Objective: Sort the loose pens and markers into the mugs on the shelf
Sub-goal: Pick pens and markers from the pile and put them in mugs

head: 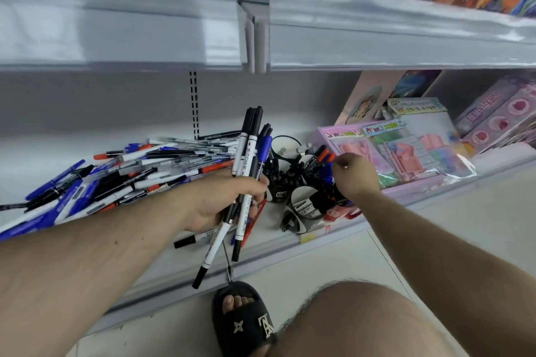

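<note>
Gripping a loose bunch of pens (pixel 246 171), the left hand (pixel 223 197) could drop some, while the right hand (pixel 355 174) pinches one over the crowded mugs (pixel 301 206)

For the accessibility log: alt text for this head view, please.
The left hand grips a bundle of black and blue markers above a shelf, while the right hand reaches over black mugs holding pens. A loose pile of pens lies to the left.
</note>
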The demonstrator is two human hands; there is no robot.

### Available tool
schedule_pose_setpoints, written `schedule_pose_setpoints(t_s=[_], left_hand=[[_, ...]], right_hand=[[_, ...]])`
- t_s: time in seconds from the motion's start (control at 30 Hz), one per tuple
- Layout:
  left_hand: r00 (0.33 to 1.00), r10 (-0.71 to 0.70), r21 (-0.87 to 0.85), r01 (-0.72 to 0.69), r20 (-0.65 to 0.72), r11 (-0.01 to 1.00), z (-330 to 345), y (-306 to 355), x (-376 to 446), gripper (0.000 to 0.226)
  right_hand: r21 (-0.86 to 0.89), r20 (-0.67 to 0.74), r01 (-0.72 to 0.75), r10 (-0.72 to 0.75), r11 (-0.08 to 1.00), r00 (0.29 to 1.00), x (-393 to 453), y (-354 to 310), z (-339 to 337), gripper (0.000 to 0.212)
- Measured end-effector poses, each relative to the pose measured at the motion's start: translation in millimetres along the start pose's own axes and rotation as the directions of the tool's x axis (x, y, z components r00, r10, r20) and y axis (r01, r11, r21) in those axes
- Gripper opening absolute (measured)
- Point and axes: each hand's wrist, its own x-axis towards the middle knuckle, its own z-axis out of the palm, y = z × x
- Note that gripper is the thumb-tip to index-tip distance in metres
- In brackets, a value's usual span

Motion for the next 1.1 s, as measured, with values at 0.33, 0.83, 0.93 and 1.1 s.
schedule_pose_setpoints(t_s=[0.33,0.83,0.93,1.1], left_hand=[[0.991,0.064,-0.079,-0.055,0.114,0.995,-18,11,-50,0.019],[0.990,0.051,0.084,-0.063,0.131,0.995,-53,9,-85,0.014],[0.995,0.065,0.193,-0.077,0.070,0.978,-52,10,-88,0.019],[0.971,0.115,-0.099,-0.138,-0.208,0.986,-48,9,-78,0.005]], right_hand=[[0.654,0.450,-0.109,-0.269,0.749,0.852,-80,-160,-67,0.014],[0.637,0.387,-0.089,-0.218,0.766,0.896,-122,-189,-44,0.040],[0.587,0.286,-0.031,-0.171,0.809,0.943,-120,-196,-47,0.050],[0.675,0.316,-0.229,0.006,0.702,0.949,-128,-216,-47,0.056]])
